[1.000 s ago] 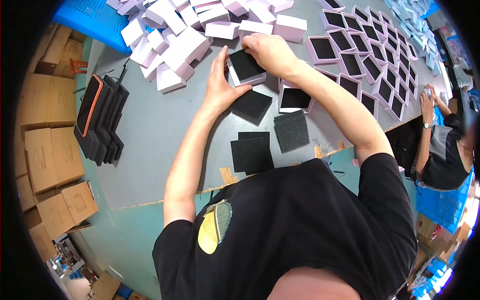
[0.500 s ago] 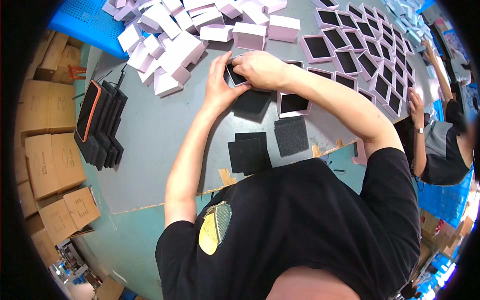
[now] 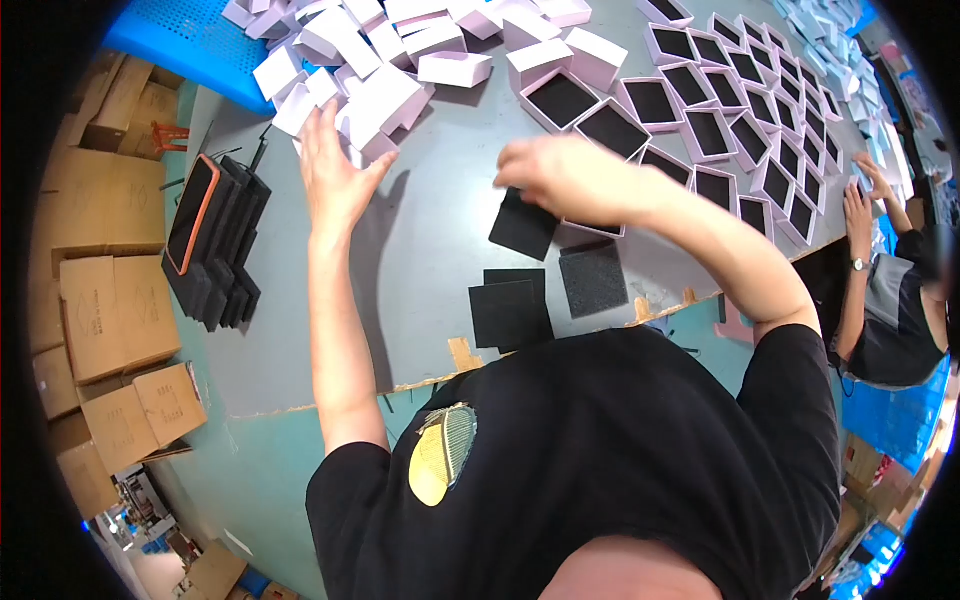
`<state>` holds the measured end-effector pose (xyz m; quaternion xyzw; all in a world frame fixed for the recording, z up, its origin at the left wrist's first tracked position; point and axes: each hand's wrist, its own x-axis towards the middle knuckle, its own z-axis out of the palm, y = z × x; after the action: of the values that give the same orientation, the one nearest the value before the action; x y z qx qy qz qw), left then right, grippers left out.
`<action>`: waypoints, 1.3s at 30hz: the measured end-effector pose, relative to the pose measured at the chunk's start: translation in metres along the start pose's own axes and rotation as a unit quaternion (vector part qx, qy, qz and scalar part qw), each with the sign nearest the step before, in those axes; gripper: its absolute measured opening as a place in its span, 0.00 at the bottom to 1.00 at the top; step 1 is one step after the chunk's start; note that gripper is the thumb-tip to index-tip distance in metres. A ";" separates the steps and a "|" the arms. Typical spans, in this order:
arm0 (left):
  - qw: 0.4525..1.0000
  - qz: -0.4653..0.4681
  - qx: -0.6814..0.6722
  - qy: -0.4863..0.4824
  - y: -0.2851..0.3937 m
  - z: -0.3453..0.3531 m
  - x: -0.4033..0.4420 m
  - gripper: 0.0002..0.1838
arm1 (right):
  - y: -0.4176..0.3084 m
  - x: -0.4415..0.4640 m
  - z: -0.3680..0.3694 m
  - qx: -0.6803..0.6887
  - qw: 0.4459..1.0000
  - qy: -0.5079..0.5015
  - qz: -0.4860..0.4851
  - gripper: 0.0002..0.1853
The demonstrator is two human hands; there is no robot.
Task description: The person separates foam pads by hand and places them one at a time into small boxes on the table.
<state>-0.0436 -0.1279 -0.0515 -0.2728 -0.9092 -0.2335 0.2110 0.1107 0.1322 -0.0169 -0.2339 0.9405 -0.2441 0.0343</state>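
My left hand (image 3: 335, 180) reaches up to the near edge of a heap of pale pink boxes (image 3: 385, 105). Its fingers are stretched out and the thumb is spread; they are at the nearest boxes, and I cannot tell whether they touch. Over a small stack of black foam squares (image 3: 524, 225) hovers my right hand (image 3: 580, 180), its fingers bent and smeared by motion. Whether it grips anything is unclear. Just beyond the right hand sits a pink box with a black insert (image 3: 562, 100). Another box lies partly hidden under the right forearm.
Many pink boxes with black inserts (image 3: 710, 133) fill the right side of the table. More black squares (image 3: 505, 315) and a foam pad (image 3: 593, 280) lie near the front edge. At left stand stacked black foam and an orange-edged phone (image 3: 193, 215). A co-worker (image 3: 890, 290) works at right.
My left hand has let go of the box and moved left to the heap. The right hand has drawn slightly right and down. The box they held now appears among the filled ones.
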 end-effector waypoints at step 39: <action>0.948 0.100 -0.259 -0.159 0.065 0.025 -0.038 0.62 | 0.020 0.060 0.042 -0.303 0.941 0.087 -0.119 0.06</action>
<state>0.0173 -0.0812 -0.0713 -0.4407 -0.8074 -0.3923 0.0082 0.0563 0.1011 -0.0600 -0.3214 0.9345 0.0309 -0.1499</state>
